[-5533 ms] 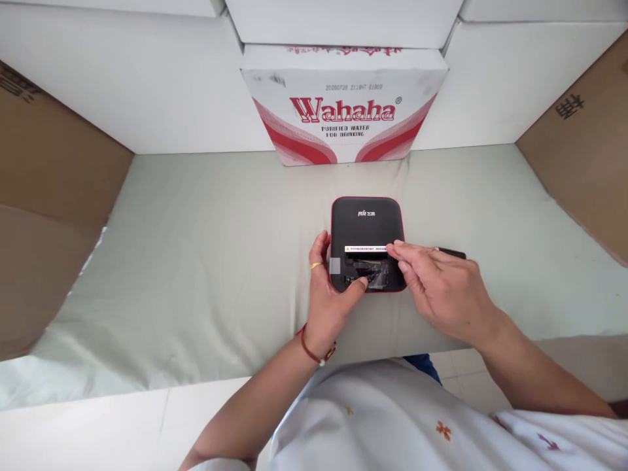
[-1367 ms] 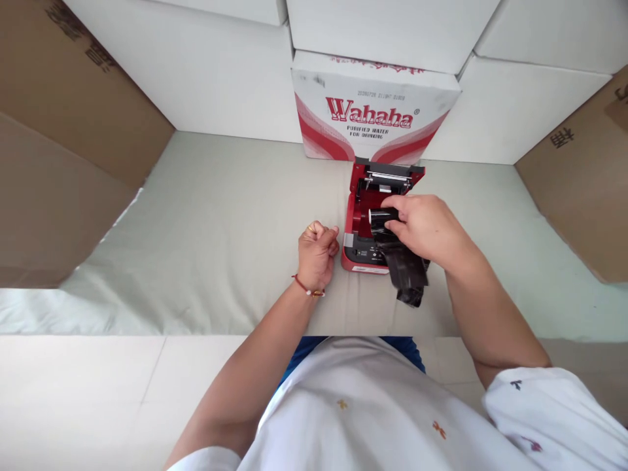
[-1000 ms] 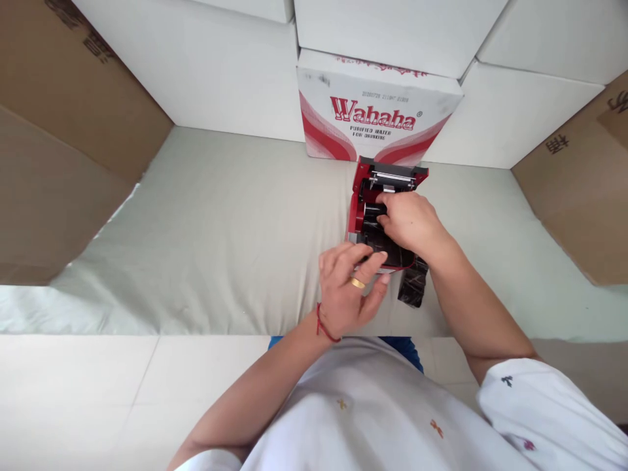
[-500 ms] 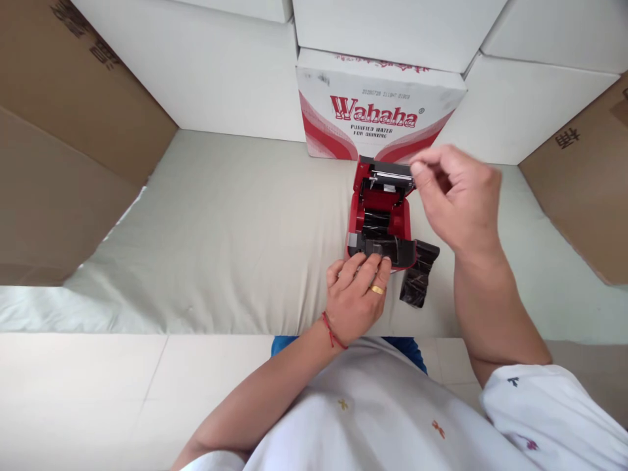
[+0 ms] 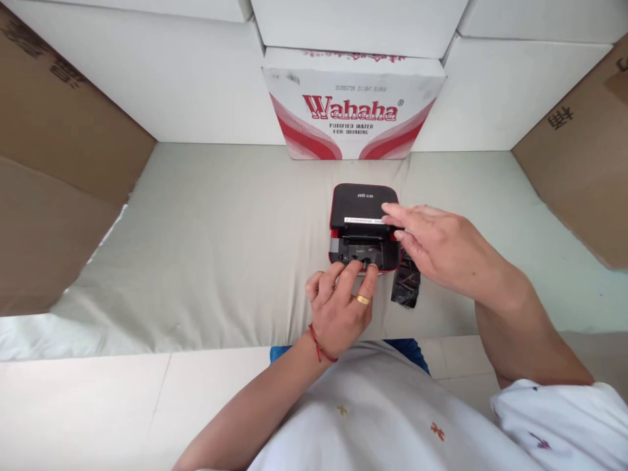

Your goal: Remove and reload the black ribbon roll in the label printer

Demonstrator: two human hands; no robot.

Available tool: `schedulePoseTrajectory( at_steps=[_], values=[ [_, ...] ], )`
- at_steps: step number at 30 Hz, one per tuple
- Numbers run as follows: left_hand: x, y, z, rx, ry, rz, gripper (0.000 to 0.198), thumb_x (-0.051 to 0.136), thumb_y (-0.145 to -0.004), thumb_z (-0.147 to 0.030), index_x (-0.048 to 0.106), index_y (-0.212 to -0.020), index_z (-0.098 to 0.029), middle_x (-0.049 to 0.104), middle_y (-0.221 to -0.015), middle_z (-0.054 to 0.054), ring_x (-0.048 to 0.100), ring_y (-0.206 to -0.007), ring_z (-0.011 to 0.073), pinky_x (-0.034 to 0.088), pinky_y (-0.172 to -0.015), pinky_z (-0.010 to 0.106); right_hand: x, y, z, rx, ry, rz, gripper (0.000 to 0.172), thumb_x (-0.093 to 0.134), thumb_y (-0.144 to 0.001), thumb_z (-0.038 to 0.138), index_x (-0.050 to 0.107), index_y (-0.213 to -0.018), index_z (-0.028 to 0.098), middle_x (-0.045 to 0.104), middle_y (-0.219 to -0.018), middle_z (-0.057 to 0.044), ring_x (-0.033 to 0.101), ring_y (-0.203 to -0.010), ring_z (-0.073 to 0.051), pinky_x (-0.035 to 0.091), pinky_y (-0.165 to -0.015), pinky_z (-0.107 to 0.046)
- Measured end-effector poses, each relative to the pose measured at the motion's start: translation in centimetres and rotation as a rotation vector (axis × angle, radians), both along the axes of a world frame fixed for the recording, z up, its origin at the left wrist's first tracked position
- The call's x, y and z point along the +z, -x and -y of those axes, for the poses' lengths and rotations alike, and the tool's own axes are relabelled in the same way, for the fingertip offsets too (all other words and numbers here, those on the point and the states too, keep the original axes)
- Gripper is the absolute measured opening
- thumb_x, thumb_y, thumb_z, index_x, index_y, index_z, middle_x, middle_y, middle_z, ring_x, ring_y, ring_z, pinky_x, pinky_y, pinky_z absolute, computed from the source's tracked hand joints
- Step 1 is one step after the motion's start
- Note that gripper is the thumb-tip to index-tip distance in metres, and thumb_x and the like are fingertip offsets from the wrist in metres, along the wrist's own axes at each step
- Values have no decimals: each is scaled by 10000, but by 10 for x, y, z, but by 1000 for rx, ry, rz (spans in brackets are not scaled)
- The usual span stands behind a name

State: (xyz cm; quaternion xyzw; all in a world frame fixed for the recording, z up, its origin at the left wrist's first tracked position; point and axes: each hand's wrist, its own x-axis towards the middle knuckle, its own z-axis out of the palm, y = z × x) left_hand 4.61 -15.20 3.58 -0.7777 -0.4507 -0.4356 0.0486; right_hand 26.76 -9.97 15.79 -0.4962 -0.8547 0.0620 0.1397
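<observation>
A small red and black label printer (image 5: 366, 208) stands on the cloth-covered table, its black lid down over the body, with a gap at its front edge. Black glossy film (image 5: 366, 252) lies across the front part of the printer. My left hand (image 5: 341, 301) grips the printer's front edge, its bent fingertips pressing on the film; its thumb is hidden. With fingers stretched out, my right hand (image 5: 436, 242) rests against the right side of the lid. A folded black glossy strip (image 5: 406, 282) lies on the cloth right of the printer, partly under my right hand.
Behind the printer stands a white and red Wahaha water carton (image 5: 353, 114), against white boxes (image 5: 363, 23). Brown cardboard boxes flank the table at left (image 5: 63, 170) and right (image 5: 579, 150). The pale green cloth (image 5: 220, 248) reaches the table's front edge.
The printer's lid, standing up before with the red inside showing, has swung down over the body. My right hand has moved down with it, its fingers straightening from a pinch. My left hand stays at the front.
</observation>
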Motion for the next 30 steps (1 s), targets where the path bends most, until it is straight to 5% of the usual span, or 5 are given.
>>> schedulePoseTrajectory(
  at_steps=[9,16,21,25,30],
  values=[
    [3,-1,-3,-3,-29,-42,504,752,-943,-114,764,-1386,-355,862,-1139,75,729,-1095,284,411,-960,466,17,23,-4,-4,162,412,226,531,-1053,76,744,-1076,148,780,-865,-124,738,-783,-285,398,-619,-375],
    [11,1,-6,-43,-10,-41,496,746,-931,-78,757,-1355,-335,845,-1121,75,719,-1080,278,401,-933,455,28,41,-10,4,230,470,212,585,-947,29,747,-1009,152,744,-745,-121,671,-673,-269,244,-559,-358],
    [22,12,-11,-78,162,210,351,735,-1015,-151,762,-1318,-325,795,-1150,62,718,-1076,265,489,-969,437,10,34,-5,-110,143,357,231,556,-1036,102,775,-1011,173,785,-763,-112,721,-722,-275,307,-561,-377],
    [17,39,-46,-9,486,669,263,769,-1060,-394,752,-1306,-304,768,-1276,71,712,-1156,261,544,-1014,409,-24,22,10,-128,-86,-44,347,460,-1179,187,805,-1216,203,914,-1100,-114,845,-1000,-269,614,-795,-397],
    [-6,61,-103,-394,892,922,839,995,-810,-565,640,-1558,-427,570,-1772,68,532,-1655,350,488,-1289,478,-56,22,38,89,-223,-449,346,592,-1163,176,768,-1450,256,917,-1254,-87,811,-1393,-281,665,-1225,-526]
  ],
)
